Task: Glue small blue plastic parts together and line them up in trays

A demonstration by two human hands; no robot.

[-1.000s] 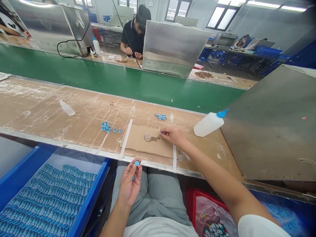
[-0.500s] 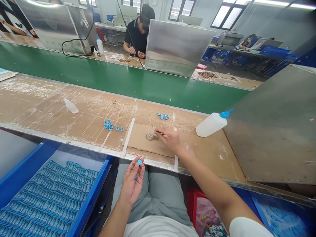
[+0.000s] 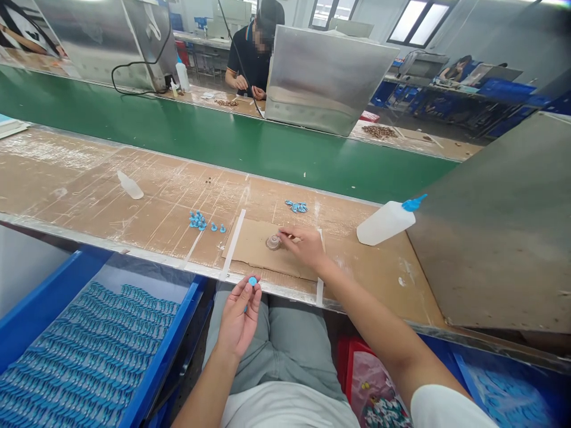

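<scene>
My left hand [image 3: 241, 318], just off the table's front edge, pinches a small round blue piece [image 3: 253, 281] between thumb and fingers; a bit of blue also shows lower in the palm. Over the cardboard sheet [image 3: 254, 258], my right hand [image 3: 306, 245] has its fingertips pressed together beside a small clear cup [image 3: 273, 241]. Whatever those fingertips hold is too small to make out. Left of the sheet stand several small blue pieces [image 3: 197, 220], two of them apart from the cluster. A small pile of blue-and-white parts [image 3: 297, 206] lies beyond the cardboard.
A white bottle with a blue nozzle [image 3: 386, 223] stands at the right by a metal panel [image 3: 495, 238]. A smaller white bottle [image 3: 130, 185] lies at the left. Blue trays of parts [image 3: 89, 351] sit below. Past the green belt [image 3: 214, 139], a co-worker [image 3: 252, 59] handles small things.
My right fingertips have shifted slightly closer to the clear cup. My left hand keeps its hold on the blue piece. The view has tilted a little.
</scene>
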